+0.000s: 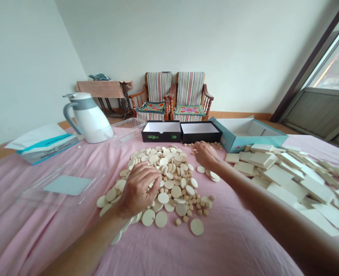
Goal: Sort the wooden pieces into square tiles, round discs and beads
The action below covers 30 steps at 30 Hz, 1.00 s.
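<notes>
Discs (169, 168) lie heaped on the pink tabletop (229, 237) before the black boxes (181, 131); our left hand (137, 189) curls fingers together on the heap, our right hand (205, 153) pinches small pieces beyond it.

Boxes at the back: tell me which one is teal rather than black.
The rightmost box, teal-sided and larger, lying open beside the rectangular tiles. The two others are black with white insides.

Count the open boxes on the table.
3, in a row at the far edge: left black box, right black box touching it, teal box to their right. None seems hidden.
</notes>
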Each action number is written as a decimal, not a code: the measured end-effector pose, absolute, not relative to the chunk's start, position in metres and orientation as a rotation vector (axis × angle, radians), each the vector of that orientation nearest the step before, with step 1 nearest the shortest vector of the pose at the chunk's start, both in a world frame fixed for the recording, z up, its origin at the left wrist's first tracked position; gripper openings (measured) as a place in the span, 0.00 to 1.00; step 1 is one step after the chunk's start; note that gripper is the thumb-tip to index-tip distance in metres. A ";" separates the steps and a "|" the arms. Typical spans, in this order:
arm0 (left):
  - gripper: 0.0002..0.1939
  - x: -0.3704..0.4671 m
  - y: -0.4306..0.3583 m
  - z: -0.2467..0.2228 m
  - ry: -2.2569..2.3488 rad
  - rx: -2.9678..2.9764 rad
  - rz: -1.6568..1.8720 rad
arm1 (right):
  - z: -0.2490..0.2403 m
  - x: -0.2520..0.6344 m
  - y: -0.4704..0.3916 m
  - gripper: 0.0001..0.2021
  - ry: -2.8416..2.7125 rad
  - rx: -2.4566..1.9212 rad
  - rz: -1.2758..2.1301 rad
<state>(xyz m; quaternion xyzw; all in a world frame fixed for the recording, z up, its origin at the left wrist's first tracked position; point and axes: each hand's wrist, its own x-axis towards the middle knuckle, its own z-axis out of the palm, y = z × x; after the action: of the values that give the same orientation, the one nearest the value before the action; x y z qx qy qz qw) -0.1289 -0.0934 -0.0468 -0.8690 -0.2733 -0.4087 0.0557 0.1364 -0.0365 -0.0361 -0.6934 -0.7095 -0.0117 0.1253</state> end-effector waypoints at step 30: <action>0.07 -0.082 -0.125 -0.020 -0.541 -2.926 -0.715 | -0.071 0.128 -0.146 0.09 -2.099 -1.599 0.243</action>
<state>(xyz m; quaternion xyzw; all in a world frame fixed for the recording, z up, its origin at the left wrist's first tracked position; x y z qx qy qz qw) -0.0823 -0.1246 -0.0204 -0.9553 -0.1766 -0.2334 0.0409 0.1278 -0.1464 -0.0710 -0.5852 -0.7683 0.0891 0.2434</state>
